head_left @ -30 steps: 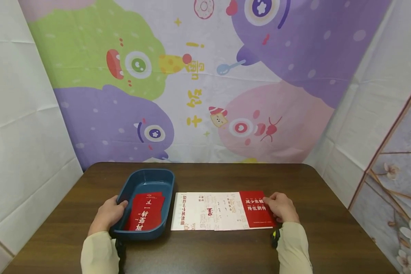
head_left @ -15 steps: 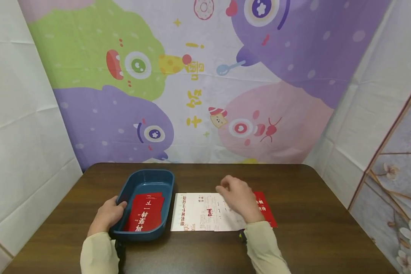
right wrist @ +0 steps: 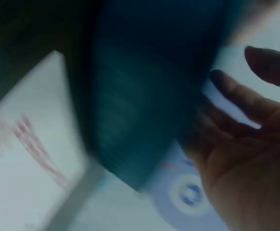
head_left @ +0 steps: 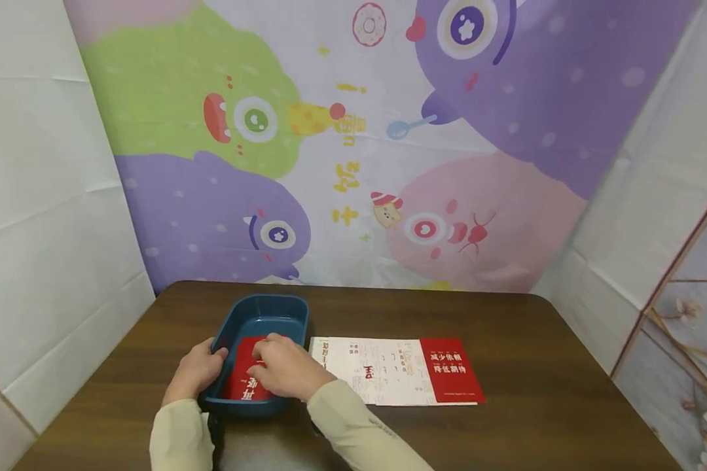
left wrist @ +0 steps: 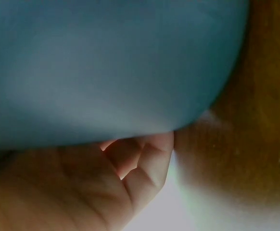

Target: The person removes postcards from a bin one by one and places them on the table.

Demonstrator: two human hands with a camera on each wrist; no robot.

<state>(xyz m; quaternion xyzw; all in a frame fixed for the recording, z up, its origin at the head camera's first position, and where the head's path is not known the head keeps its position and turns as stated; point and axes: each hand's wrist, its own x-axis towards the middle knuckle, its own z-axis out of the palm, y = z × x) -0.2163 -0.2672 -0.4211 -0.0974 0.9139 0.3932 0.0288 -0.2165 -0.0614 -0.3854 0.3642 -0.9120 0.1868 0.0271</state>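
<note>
A dark blue tray (head_left: 269,326) stands on the left part of the table with red cards (head_left: 243,369) lying in it. My left hand (head_left: 199,367) grips its left wall, thumb over the rim; in the left wrist view that hand (left wrist: 87,187) is against the tray's outside (left wrist: 106,72). Over the tray reaches my right hand (head_left: 289,367), hiding part of the cards. In the right wrist view, thumb and fingers of the right hand (right wrist: 246,144) are apart with nothing between them. Whether its fingertips touch a card is hidden.
Right of the tray lies a row of overlapping white printed cards (head_left: 389,373), with a red card (head_left: 452,371) at its right end. The brown wooden table (head_left: 524,366) meets a cartoon-print cloth (head_left: 353,261) at the back.
My right hand has left the red card at the row's right end, crossed leftward above the white cards and come over the tray. The left hand keeps its grip. The head view has shifted slightly.
</note>
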